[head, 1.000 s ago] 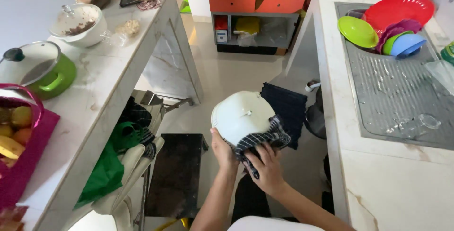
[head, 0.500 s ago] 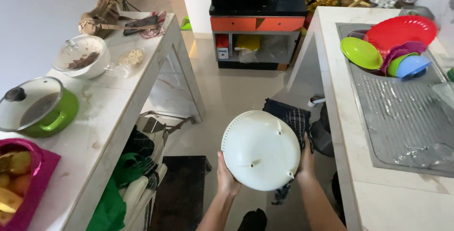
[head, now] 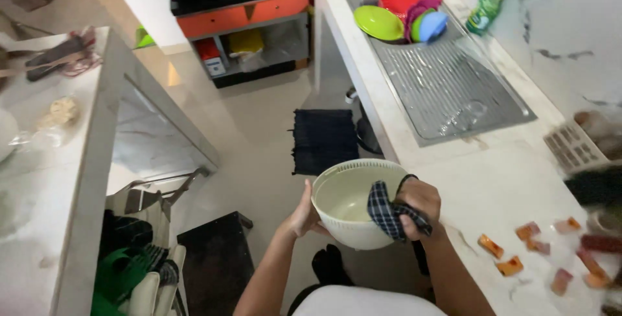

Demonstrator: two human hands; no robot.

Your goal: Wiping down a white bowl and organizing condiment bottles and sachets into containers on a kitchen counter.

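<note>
We cupped the pale colander bowl (head: 353,203) in our left hand (head: 303,215), mouth up, while our right hand (head: 420,207), closed on a checked cloth (head: 387,211), pressed over its right rim.

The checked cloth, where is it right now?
In the head view, the checked cloth hangs over the right rim of the pale bowl, pressed there by the right hand, beside the white counter.

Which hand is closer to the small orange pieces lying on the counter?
Right. The right hand, gripping a checked cloth at the bowl's rim, is just left of the orange pieces. The left hand is on the bowl's far side.
</note>
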